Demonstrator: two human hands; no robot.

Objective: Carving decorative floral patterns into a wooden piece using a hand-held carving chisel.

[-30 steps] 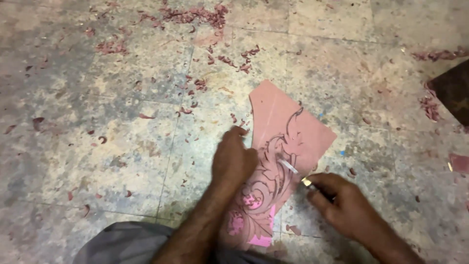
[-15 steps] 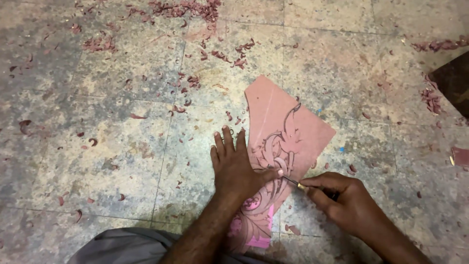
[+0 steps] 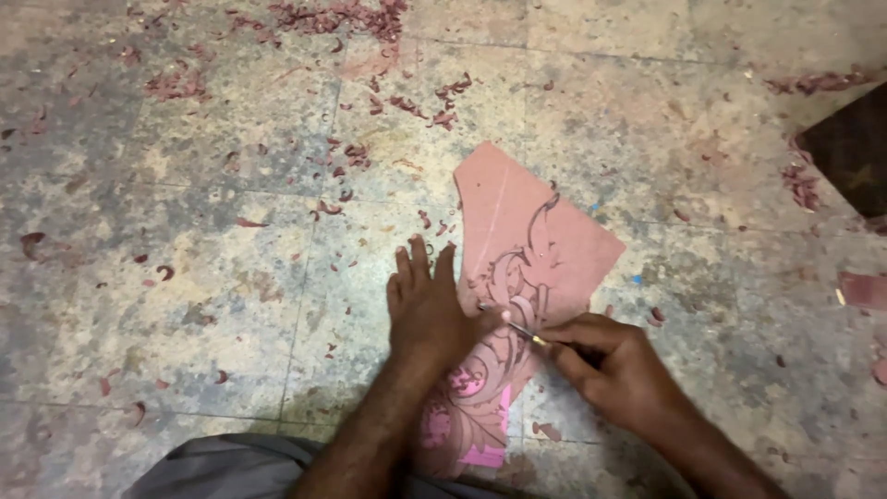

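Because the pink sheet (image 3: 545,249) lies loose on the stone floor (image 3: 185,240) among reddish shavings (image 3: 407,102), I press my left hand (image 3: 427,310) flat on its left edge, fingers spread, to pin it down. Just right of it, my right hand (image 3: 614,365) pinches a thin carving tool (image 3: 506,321), tip on the scrollwork pattern, angled low for control.

open floor (image 3: 185,277) left, shavings (image 3: 342,18) scattered

Dim, even light; soft shadows; slight blur
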